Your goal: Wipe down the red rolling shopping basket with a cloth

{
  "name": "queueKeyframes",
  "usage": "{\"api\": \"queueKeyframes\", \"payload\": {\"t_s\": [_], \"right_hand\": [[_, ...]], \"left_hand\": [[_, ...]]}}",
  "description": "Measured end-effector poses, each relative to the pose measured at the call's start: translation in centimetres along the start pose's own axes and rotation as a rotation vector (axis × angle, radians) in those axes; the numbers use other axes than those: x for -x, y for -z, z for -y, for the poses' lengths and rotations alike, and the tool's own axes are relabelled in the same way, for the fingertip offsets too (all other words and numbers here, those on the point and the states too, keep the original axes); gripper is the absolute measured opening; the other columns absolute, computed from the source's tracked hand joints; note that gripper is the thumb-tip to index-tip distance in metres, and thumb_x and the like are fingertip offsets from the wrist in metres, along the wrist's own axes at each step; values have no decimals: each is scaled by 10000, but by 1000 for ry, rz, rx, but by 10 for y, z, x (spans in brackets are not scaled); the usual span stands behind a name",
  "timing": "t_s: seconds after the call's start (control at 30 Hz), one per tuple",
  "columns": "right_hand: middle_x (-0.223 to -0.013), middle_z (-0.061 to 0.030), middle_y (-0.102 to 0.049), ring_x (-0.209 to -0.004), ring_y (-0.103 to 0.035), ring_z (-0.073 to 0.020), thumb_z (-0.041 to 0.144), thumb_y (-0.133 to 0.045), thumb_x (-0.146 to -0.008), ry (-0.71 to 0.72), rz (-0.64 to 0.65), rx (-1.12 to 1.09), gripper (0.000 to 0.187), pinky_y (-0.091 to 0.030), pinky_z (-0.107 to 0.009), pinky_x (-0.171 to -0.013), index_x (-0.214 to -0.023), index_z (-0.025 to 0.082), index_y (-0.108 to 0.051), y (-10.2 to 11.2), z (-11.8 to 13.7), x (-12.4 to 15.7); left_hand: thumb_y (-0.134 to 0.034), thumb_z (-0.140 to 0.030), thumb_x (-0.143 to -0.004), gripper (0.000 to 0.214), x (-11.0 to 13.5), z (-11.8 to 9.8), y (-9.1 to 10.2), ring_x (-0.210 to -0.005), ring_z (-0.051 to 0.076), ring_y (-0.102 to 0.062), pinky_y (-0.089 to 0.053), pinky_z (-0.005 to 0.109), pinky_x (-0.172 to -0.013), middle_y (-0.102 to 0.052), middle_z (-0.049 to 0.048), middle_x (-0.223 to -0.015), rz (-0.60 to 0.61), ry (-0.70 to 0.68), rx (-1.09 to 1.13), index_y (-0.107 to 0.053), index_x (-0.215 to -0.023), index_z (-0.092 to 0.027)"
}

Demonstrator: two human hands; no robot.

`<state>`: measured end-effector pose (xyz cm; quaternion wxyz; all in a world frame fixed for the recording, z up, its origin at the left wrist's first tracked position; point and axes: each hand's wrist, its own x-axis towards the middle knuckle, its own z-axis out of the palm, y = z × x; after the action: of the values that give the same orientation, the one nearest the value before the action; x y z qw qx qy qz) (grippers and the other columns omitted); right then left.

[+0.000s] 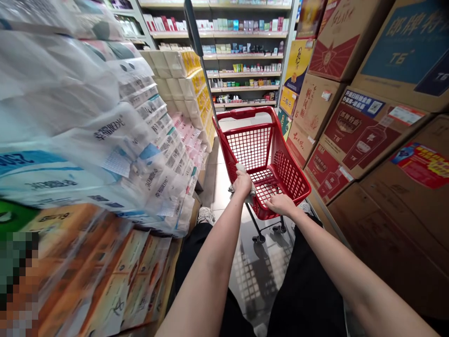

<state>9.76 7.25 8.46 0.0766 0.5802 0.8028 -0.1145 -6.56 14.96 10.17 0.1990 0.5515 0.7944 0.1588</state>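
A red plastic shopping cart (295,181) with grid walls stands in front of me on dark legs and casters. My left hand (242,184) is closed around a pale cloth (241,167), at the basket's near left corner. Part of the cloth hangs below the fingers. At the near rim, my right hand (281,205) is curled with its fingertips over the edge of the basket. Through the basket's grid floor the tiles show. A long dark handle pole (207,79) rises from the cart's left side.
Stacked plastic-wrapped tissue packs (140,164) line the left, with orange packages (115,281) below. Cardboard cartons (368,131) rise close on the right. Shelves of small goods (245,56) cross the far end. The tiled floor (214,187) between is narrow.
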Motion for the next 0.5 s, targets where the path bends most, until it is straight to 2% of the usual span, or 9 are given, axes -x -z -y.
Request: {"api": "queueKeyframes", "payload": {"t_s": [0.13, 0.33, 0.4, 0.5], "right_hand": [[-975, -132, -664, -914, -599, -224, 422, -240, -890, -32, -24, 12, 526, -390, -284, -770, -910, 139, -683, 1, -5, 4], [-1016, -134, -655, -957, -587, -224, 405, -234, -893, -56, -41, -2, 519, -388, -287, -804, -930, 134, -675, -1, 3, 2], [-1031, -138, -650, -973, -582, -231, 430, -231, -892, -91, -35, -17, 533, -386, -297, -819, -939, 135, -672, -1, 6, 1], [-1053, -142, -642, -985, -578, -242, 465, -221, -888, -121, -29, -35, 557, -385, -311, -829, -952, 140, -669, -1, 8, 1]], "left_hand": [[-181, -433, -908, 422, 39, 8, -15, -962, 280, -613, -416, 358, -781, -640, 187, -1013, 22, -79, 7, -330, -1140, -112], [-215, -457, -910, 407, 97, 15, -31, -911, 268, -631, -420, 339, -762, -652, 176, -952, 68, -74, 14, -301, -1130, -125], [-216, -473, -908, 421, 107, 27, -35, -913, 269, -631, -425, 334, -755, -650, 177, -958, 83, -126, 70, -306, -1135, -130], [-267, -488, -897, 404, 113, 62, -43, -914, 273, -630, -432, 341, -756, -648, 165, -983, 133, -202, 198, -343, -1126, -163]]}}
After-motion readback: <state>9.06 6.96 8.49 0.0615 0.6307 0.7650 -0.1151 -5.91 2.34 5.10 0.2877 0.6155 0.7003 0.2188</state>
